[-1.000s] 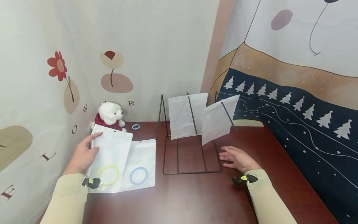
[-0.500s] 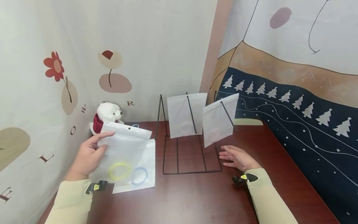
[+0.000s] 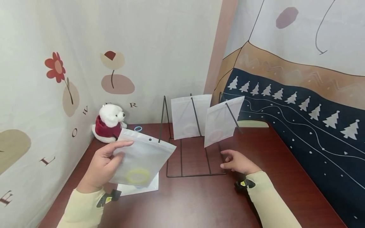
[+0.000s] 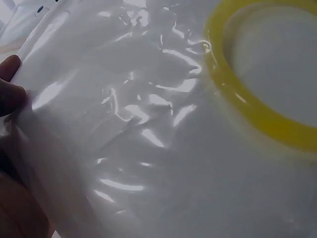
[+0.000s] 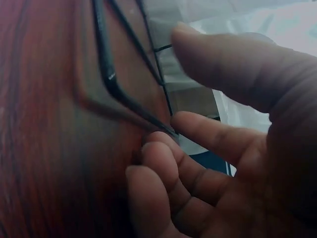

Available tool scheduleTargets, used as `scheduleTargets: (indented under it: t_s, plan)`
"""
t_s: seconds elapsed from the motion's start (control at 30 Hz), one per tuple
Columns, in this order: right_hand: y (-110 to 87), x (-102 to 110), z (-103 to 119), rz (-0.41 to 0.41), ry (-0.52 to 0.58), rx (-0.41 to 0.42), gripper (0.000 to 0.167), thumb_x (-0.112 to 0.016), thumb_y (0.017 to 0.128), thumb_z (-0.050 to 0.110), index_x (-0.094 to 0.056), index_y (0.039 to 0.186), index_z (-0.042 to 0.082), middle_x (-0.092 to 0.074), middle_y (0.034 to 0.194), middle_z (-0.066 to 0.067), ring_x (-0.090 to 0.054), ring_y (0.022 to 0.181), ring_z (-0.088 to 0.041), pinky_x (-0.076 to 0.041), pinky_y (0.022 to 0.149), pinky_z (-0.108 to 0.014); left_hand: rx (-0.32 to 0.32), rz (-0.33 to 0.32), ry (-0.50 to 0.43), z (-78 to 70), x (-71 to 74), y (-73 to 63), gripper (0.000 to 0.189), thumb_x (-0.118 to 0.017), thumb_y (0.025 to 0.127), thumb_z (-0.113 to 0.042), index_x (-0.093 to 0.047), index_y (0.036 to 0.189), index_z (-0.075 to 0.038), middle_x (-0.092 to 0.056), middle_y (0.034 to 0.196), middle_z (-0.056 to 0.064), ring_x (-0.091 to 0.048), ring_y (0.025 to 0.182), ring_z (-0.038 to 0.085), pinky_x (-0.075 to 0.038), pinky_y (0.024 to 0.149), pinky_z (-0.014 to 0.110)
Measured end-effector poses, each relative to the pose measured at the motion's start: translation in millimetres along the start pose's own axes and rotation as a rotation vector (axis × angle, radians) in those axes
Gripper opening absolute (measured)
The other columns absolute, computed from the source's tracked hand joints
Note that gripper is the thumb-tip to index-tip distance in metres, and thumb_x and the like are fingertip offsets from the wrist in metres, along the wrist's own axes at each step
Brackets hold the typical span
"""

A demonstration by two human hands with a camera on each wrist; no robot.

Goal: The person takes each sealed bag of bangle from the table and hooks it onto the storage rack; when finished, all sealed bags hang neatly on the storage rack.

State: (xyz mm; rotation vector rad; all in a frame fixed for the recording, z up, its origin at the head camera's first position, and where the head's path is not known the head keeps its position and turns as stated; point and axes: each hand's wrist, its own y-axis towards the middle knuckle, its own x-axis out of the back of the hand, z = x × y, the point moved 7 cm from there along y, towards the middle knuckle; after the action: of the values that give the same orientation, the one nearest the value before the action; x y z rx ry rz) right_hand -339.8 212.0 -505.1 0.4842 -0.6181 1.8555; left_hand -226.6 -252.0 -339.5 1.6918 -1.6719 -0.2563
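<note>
My left hand [image 3: 101, 164] pinches the left edge of a white zip-top bag [image 3: 151, 155], held tilted above the table. Inside the bag shows a yellow ring [image 3: 128, 177], filling the right of the left wrist view as a glossy yellow ring [image 4: 277, 126]. Near its top edge is a small hole [image 3: 150, 139], close to the left prong [image 3: 161, 123] of a black wire rack [image 3: 196, 174]. A second white bag [image 3: 154, 185] lies mostly hidden beneath. My right hand [image 3: 242, 163], fingers loosely bent and holding nothing, is beside the rack's front right corner; contact cannot be told.
Two white bags hang on the rack: one on the middle prong, a hanging bag [image 3: 182, 117], the other on the right prong, a tilted bag [image 3: 216, 126]. A white plush bear [image 3: 109, 126] and small blue ring [image 3: 138, 129] sit at the back left. Patterned cloth walls surround the table.
My left hand has carried the yellow-ring bag up off the table and rightward toward the rack, covering most of the second bag. My right hand has shifted slightly left, its fingers bending more.
</note>
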Motion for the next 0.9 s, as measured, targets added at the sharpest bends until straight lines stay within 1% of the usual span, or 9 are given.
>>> scheduleTargets:
  t_s: [0.07, 0.13, 0.17, 0.3, 0.4, 0.47, 0.67, 0.77, 0.9]
  plan:
    - [-1.1, -1, 3, 0.002, -0.077, 0.019, 0.074, -0.088, 0.084, 0.015, -0.055, 0.149, 0.002, -0.062, 0.094, -0.01, -0.058, 0.079, -0.022, -0.055, 0.067, -0.035, -0.029, 0.025, -0.005, -4.6, -4.5, -0.7, 0.048, -0.052, 0.087, 0.025, -0.074, 0.122, 0.001, -0.073, 0.109, -0.019, -0.044, 0.055, 0.003, -0.039, 0.046, 0.021]
    - [-2.2, -2, 3, 0.005, -0.135, 0.023, 0.079, -0.09, 0.082, 0.014, -0.054, 0.151, 0.003, -0.06, 0.092, -0.008, -0.056, 0.08, -0.022, -0.051, 0.065, -0.034, -0.047, 0.049, 0.001, -7.8, -8.3, -1.4, 0.046, -0.053, 0.088, 0.025, -0.074, 0.121, 0.001, -0.073, 0.118, -0.02, -0.052, 0.07, 0.001, -0.042, 0.051, 0.021]
    - [-2.7, -2, 3, 0.008, -0.156, 0.021, 0.082, -0.091, 0.081, 0.014, -0.053, 0.152, 0.003, -0.06, 0.092, -0.008, -0.055, 0.081, -0.022, -0.05, 0.065, -0.033, -0.054, 0.058, 0.002, -9.1, -9.9, -1.9, 0.045, -0.054, 0.088, 0.024, -0.074, 0.121, 0.001, -0.072, 0.12, -0.021, -0.054, 0.076, 0.001, -0.043, 0.053, 0.021]
    - [-3.7, -5, 3, 0.031, -0.197, 0.012, 0.089, -0.091, 0.08, 0.013, -0.048, 0.157, 0.005, -0.06, 0.095, -0.008, -0.054, 0.085, -0.023, -0.05, 0.067, -0.033, -0.08, 0.07, -0.009, -14.4, -15.0, -3.6, 0.047, -0.053, 0.087, 0.026, -0.075, 0.121, 0.001, -0.073, 0.117, -0.019, -0.054, 0.078, 0.001, -0.043, 0.054, 0.021]
    - [-3.9, -6, 4, 0.037, -0.21, 0.008, 0.09, -0.091, 0.081, 0.013, -0.046, 0.158, 0.006, -0.061, 0.098, -0.008, -0.055, 0.087, -0.022, -0.051, 0.068, -0.033, -0.09, 0.08, -0.035, -18.0, -18.3, -3.9, 0.049, -0.052, 0.086, 0.028, -0.074, 0.122, 0.003, -0.073, 0.118, -0.017, -0.06, 0.085, 0.0, -0.049, 0.067, 0.017]
    - [-4.4, -6, 5, 0.035, -0.214, -0.001, 0.089, -0.091, 0.081, 0.012, -0.047, 0.158, 0.006, -0.062, 0.098, -0.008, -0.055, 0.087, -0.023, -0.051, 0.069, -0.033, -0.094, 0.084, -0.045, -20.2, -20.1, -4.1, 0.05, -0.052, 0.085, 0.028, -0.074, 0.122, 0.003, -0.073, 0.12, -0.017, -0.062, 0.096, 0.002, -0.05, 0.076, 0.016]
    - [-5.3, -6, 9, 0.025, -0.238, 0.008, 0.089, -0.091, 0.08, 0.011, -0.048, 0.157, 0.005, -0.062, 0.097, -0.008, -0.055, 0.086, -0.022, -0.051, 0.068, -0.034, -0.122, 0.09, -0.106, -25.0, -23.9, -5.7, 0.051, -0.051, 0.085, 0.03, -0.074, 0.123, 0.005, -0.075, 0.122, -0.013, -0.064, 0.099, 0.002, -0.052, 0.08, 0.015]
    - [-5.0, -6, 10, 0.024, -0.236, 0.012, 0.088, -0.091, 0.08, 0.011, -0.048, 0.157, 0.004, -0.061, 0.096, -0.008, -0.055, 0.085, -0.022, -0.051, 0.067, -0.034, -0.169, 0.096, -0.13, -28.2, -25.8, -7.0, 0.052, -0.051, 0.084, 0.031, -0.074, 0.123, 0.004, -0.076, 0.122, -0.009, -0.067, 0.103, 0.003, -0.053, 0.085, 0.015]
    - [-4.4, -7, 9, 0.025, -0.24, 0.012, 0.088, -0.091, 0.08, 0.011, -0.048, 0.157, 0.005, -0.061, 0.096, -0.008, -0.055, 0.085, -0.022, -0.051, 0.067, -0.034, -0.236, 0.081, -0.176, -32.2, -27.6, -9.9, 0.055, -0.05, 0.082, 0.032, -0.075, 0.121, 0.002, -0.077, 0.121, -0.001, -0.069, 0.102, 0.006, -0.053, 0.086, 0.015]
